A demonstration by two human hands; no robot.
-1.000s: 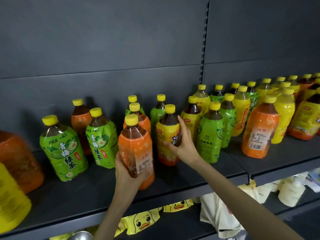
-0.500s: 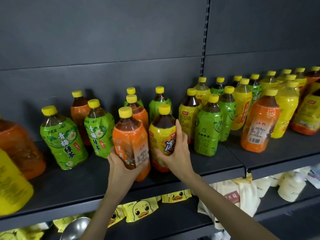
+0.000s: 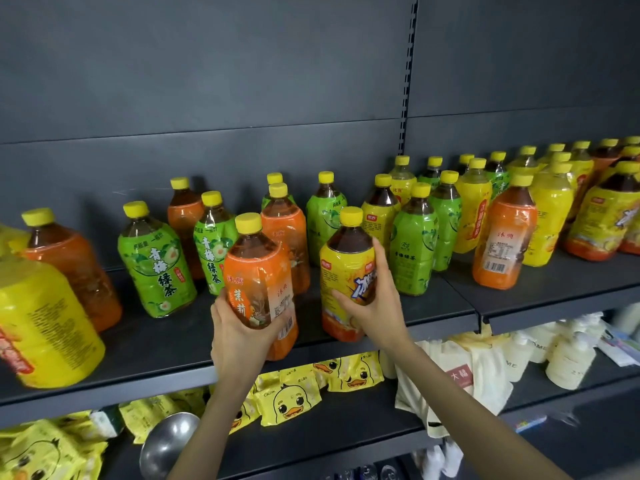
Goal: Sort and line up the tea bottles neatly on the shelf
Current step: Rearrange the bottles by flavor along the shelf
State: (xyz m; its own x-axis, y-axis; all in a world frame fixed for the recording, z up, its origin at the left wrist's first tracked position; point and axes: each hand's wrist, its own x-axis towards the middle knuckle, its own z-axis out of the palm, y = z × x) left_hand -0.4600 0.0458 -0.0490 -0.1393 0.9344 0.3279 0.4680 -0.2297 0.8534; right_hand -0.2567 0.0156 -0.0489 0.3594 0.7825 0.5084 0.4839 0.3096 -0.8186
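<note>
Orange bottle (image 3: 260, 282) gripped in left hand (image 3: 239, 336), yellow bottle (image 3: 348, 271) in right hand (image 3: 375, 306); shelf (image 3: 450, 308) colours mostly unsorted.

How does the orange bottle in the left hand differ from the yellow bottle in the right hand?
The orange bottle has an orange label; the yellow bottle, a yellow one with an orange base. Tea looks amber in the orange bottle, darker in the yellow bottle. The left hand holds the orange bottle low; the right hand grips the yellow bottle mid-height. Both have yellow caps.
</note>
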